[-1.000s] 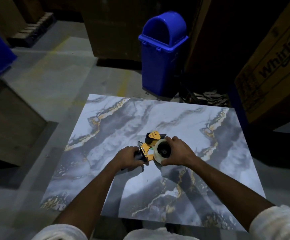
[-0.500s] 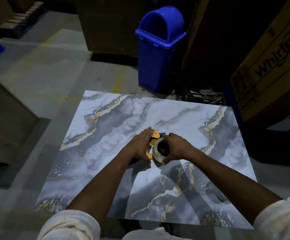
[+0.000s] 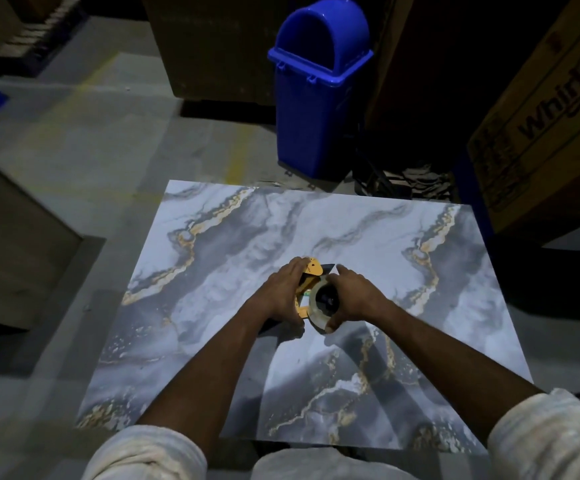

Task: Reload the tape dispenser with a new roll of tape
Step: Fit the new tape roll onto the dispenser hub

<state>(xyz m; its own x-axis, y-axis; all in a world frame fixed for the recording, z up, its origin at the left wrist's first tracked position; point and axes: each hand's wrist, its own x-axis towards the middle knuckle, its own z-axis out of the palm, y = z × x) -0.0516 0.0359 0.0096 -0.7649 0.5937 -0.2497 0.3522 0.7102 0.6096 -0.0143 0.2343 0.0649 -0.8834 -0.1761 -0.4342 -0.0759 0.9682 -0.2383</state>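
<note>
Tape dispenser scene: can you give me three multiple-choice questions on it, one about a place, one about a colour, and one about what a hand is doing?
1. Where is the bin?
A. on the floor beyond the table
B. on the table
C. under the table

2. What colour is the dispenser?
A. red
B. yellow
C. green

3. What is the right hand doing?
A. hanging idle
B. gripping the roll
C. lying flat on the table

Answers:
1 A, it stands on the floor past the table's far edge.
2 B, its frame shows yellow beside the roll.
3 B, its fingers and thumb curl round the roll.
</note>
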